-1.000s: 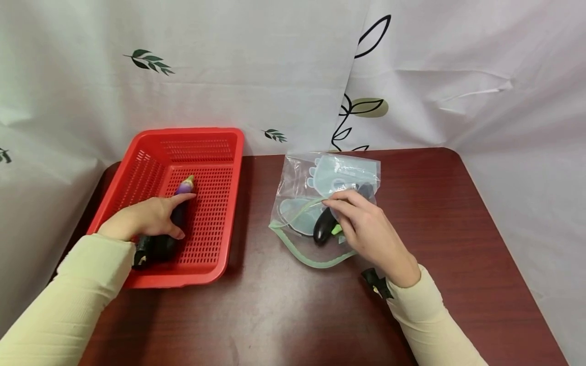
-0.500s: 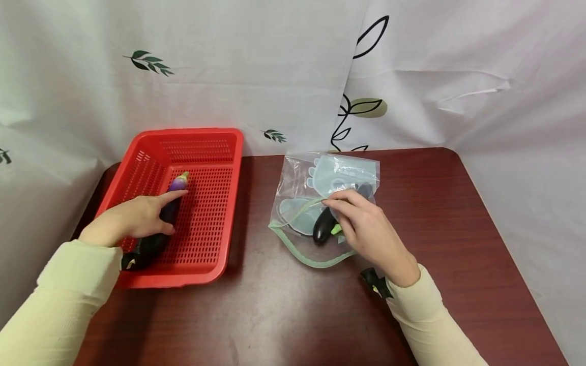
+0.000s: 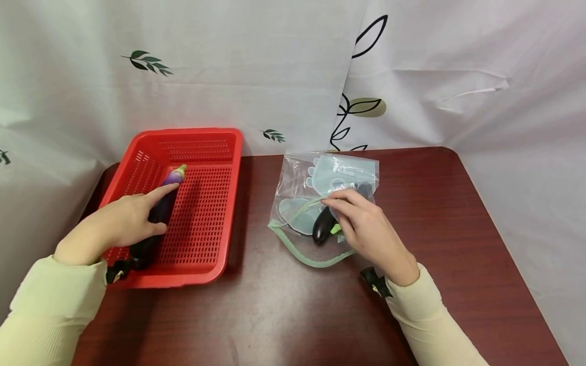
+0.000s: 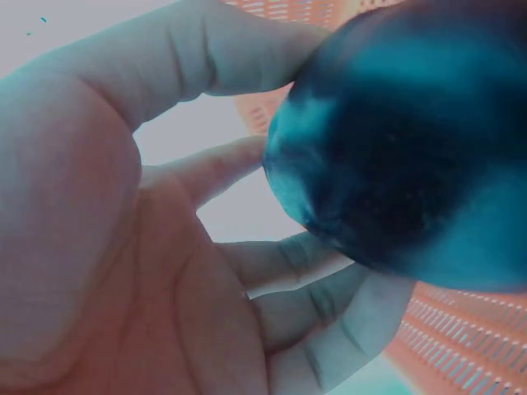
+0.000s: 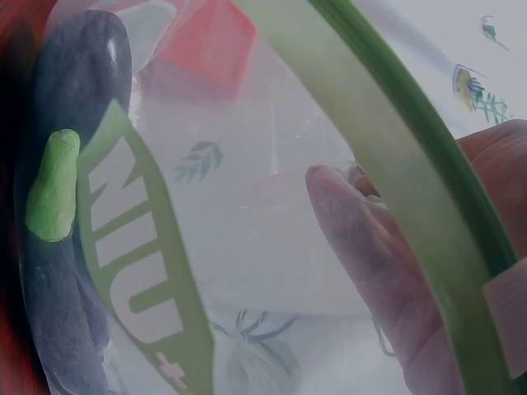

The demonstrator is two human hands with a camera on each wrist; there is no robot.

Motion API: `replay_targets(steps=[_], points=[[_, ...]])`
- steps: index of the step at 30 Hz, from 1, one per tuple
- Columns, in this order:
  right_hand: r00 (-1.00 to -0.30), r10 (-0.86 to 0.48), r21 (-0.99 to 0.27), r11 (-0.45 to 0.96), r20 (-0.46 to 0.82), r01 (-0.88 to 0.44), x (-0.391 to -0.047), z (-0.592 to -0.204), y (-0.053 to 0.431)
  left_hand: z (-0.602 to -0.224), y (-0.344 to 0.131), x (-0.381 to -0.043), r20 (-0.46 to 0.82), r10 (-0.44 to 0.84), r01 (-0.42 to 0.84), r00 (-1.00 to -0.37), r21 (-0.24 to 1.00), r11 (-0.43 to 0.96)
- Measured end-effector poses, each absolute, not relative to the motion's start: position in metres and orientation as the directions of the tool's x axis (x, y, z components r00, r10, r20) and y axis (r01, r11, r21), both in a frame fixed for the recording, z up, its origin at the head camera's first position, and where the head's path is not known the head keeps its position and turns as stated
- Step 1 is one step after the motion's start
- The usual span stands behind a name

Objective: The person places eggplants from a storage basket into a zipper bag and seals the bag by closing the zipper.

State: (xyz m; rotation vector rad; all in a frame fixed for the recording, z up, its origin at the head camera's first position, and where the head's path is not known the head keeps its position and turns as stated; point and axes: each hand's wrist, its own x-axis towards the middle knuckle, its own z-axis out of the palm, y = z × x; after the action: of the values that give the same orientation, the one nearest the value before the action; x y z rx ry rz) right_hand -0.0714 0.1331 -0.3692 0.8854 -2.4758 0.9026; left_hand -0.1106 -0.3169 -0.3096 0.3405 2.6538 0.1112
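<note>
In the head view my left hand [image 3: 121, 218] grips a long dark eggplant [image 3: 165, 207] over the red basket, its purple-and-green stem end pointing away from me. The left wrist view shows the thumb and fingers round the eggplant's rounded end [image 4: 412, 156]. On the right, my right hand [image 3: 368, 229] pinches the upper edge of a clear zip bag [image 3: 316, 263] with a green seal, holding its mouth apart. Inside the bag lie dark eggplants [image 3: 323, 227], partly hidden by my hand. A green stem [image 5: 53, 189] shows among them in the right wrist view.
The red perforated basket [image 3: 232, 203] stands at the left of the brown table [image 3: 284, 315]. White cloth [image 3: 220, 76] with leaf prints hangs behind the table and at its sides.
My left hand has moved left with the eggplant, whose stem end has shifted left and farther from me. The right hand keeps its place at the bag's edge.
</note>
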Motion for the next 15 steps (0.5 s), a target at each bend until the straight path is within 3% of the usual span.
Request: replay_targets(steps=[15], points=[[-0.747,-0.436,-0.457,0.6,0.502,-0.657,-0.071,-0.367,0.133,-0.284,-0.303,-0.081,-0.316,0.247,0.211,-0.916,0.144,0.967]])
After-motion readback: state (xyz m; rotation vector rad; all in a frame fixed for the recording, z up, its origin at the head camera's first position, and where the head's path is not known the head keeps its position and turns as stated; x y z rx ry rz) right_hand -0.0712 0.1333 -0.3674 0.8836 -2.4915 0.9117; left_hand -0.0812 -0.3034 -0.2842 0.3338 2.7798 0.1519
